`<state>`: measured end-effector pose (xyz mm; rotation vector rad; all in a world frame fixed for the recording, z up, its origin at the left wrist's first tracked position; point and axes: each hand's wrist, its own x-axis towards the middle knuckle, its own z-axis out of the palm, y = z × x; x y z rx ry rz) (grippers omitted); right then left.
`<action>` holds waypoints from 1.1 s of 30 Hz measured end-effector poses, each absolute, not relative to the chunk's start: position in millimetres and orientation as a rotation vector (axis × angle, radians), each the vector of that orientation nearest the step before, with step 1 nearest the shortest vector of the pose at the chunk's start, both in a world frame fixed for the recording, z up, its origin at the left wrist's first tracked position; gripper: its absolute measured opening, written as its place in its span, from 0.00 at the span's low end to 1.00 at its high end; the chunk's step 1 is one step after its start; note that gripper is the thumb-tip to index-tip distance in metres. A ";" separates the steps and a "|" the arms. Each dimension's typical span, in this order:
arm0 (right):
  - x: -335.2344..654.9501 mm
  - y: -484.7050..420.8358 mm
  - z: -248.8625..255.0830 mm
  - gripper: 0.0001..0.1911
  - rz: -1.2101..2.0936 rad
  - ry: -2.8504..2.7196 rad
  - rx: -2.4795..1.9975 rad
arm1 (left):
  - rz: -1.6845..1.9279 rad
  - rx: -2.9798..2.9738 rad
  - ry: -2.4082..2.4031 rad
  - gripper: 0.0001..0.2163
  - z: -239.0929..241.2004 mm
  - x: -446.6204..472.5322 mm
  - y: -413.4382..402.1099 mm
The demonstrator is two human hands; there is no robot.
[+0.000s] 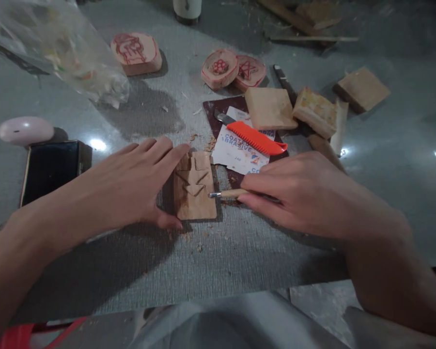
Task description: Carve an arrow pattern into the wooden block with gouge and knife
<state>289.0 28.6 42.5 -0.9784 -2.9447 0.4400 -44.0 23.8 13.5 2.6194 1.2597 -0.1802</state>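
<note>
A small wooden block [196,206] lies flat on the table, with a raised tree-like or arrow-like shape carved in its face. My left hand [140,167] steadies it from the left, the index fingertip at its far edge and the thumb by its near left corner. In my right hand [294,194] is a carving tool [229,194] with a wooden handle and a short metal tip. That tip is at the block's right edge; most of the handle is hidden in my fingers. Wood shavings [210,144] lie around the block.
Beyond my right hand, an orange utility knife [256,138] rests on sandpaper [227,148]. Plain wood blocks [271,107] and red-marked pieces [220,68] lie farther back. At left are a plastic bag [83,53], a pink oval case [26,131] and a black box [51,169].
</note>
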 end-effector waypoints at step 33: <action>282.1 45.3 46.1 0.21 0.710 -3.008 -1.048 | -0.248 2.392 1.312 0.46 19.9 -36.1 35.3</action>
